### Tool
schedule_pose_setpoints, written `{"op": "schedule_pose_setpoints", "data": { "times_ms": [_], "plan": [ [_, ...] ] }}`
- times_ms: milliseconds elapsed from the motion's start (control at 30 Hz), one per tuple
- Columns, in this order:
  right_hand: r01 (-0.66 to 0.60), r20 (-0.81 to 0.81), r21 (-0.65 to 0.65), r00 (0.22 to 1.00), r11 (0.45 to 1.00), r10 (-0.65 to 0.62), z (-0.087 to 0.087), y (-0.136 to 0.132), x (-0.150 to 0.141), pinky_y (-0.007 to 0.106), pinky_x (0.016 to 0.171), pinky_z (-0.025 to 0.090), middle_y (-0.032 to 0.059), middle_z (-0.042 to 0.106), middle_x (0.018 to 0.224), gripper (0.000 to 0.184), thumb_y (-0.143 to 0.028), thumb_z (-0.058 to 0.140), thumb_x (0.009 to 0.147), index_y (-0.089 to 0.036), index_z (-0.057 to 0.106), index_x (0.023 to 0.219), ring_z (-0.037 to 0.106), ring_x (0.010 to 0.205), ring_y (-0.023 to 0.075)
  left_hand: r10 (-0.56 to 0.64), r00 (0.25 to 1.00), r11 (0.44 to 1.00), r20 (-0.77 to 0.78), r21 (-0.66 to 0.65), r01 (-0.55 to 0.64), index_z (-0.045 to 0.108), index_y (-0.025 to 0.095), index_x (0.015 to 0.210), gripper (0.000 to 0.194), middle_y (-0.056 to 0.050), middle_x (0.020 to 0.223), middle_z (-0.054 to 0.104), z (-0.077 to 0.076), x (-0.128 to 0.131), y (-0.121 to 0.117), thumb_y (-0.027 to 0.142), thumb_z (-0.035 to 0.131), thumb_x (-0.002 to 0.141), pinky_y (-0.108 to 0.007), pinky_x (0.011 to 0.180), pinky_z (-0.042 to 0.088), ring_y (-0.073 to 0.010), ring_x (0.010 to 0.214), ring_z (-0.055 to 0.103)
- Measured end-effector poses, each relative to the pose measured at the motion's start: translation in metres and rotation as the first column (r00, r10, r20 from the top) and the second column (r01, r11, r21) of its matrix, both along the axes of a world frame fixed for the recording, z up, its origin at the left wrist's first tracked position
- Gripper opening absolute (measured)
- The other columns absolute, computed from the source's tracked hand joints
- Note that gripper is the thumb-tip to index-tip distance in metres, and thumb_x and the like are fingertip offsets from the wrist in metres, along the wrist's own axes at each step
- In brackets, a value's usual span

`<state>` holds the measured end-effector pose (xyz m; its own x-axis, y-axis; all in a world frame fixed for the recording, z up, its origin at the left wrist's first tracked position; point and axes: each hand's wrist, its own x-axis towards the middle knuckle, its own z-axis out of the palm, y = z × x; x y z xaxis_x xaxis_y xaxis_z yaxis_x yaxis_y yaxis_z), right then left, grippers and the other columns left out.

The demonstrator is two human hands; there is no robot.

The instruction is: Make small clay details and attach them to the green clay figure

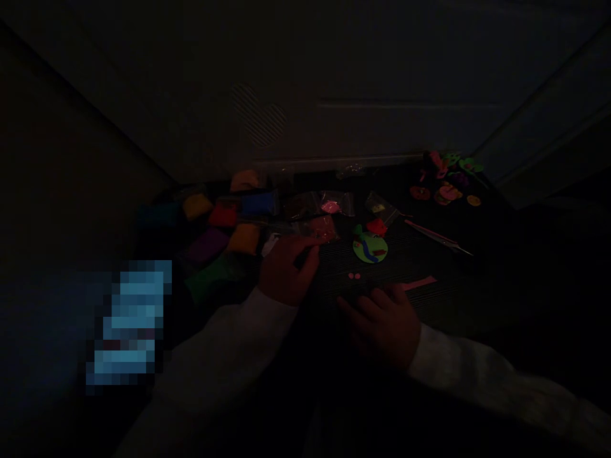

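The scene is very dark. My left hand (289, 267) is at the near edge of a small clear bag of reddish clay (322, 229), index finger and thumb tips close together on it. My right hand (386, 324) lies on the dark table, fingers stretched out and loosely apart. Just beyond it a pink strip (420, 283) lies partly hidden by the fingers. Two small pink discs (354, 276) sit between the hands. Farther back is a round green clay piece (370, 247) with a blue band and a red lump (377, 227) at its top.
Several bags of coloured clay, including a purple bag (206, 247) and a green bag (214, 278), lie left. Scissors (442, 240) rest right of the green piece. Finished clay shapes (446, 194) cluster at the back right. A blurred lit screen (131, 321) glows at left.
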<state>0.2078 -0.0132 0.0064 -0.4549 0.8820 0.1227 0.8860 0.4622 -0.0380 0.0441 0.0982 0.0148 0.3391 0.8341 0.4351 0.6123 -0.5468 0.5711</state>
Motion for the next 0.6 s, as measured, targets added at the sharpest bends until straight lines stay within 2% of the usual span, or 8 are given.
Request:
{"op": "schedule_pose_setpoints", "data": {
  "times_ms": [200, 433, 600],
  "plan": [
    [0.057, -0.030, -0.017, 0.998, 0.998, -0.057, -0.002, -0.001, 0.001, 0.039, 0.072, 0.025, 0.0037, 0.055, 0.082, 0.040, -0.034, 0.041, 0.078, -0.027, 0.043, 0.117, 0.043, 0.075, 0.0176, 0.011, 1.000, 1.000, 0.005, -0.029, -0.010, 0.060, 0.017, 0.085, 0.019, -0.002, 0.083, 0.061, 0.000, -0.001, 0.000, 0.024, 0.046, 0.075, -0.025, 0.075, 0.042, -0.0128, 0.080, 0.055],
    [0.142, -0.077, -0.029, 0.987, 0.990, -0.143, 0.004, 0.008, 0.004, 0.036, 0.073, 0.024, 0.0043, 0.055, 0.083, 0.040, -0.032, 0.039, 0.080, -0.027, 0.040, 0.120, 0.042, 0.076, 0.0167, -0.018, 1.000, 1.000, -0.004, -0.004, 0.018, 0.059, 0.018, 0.086, 0.018, -0.002, 0.084, 0.062, -0.002, 0.000, 0.001, 0.024, 0.045, 0.075, -0.027, 0.074, 0.042, -0.0133, 0.080, 0.055],
    [0.155, -0.087, -0.044, 0.983, 0.987, -0.159, 0.004, 0.016, 0.006, 0.036, 0.072, 0.023, 0.0046, 0.054, 0.088, 0.038, -0.032, 0.037, 0.081, -0.029, 0.041, 0.119, 0.042, 0.077, 0.0166, -0.131, 0.990, 0.991, -0.051, -0.008, 0.130, 0.060, 0.018, 0.080, 0.015, -0.003, 0.081, 0.061, -0.004, 0.002, 0.001, 0.024, 0.048, 0.074, -0.029, 0.076, 0.041, -0.0136, 0.080, 0.053]
  ]
}}
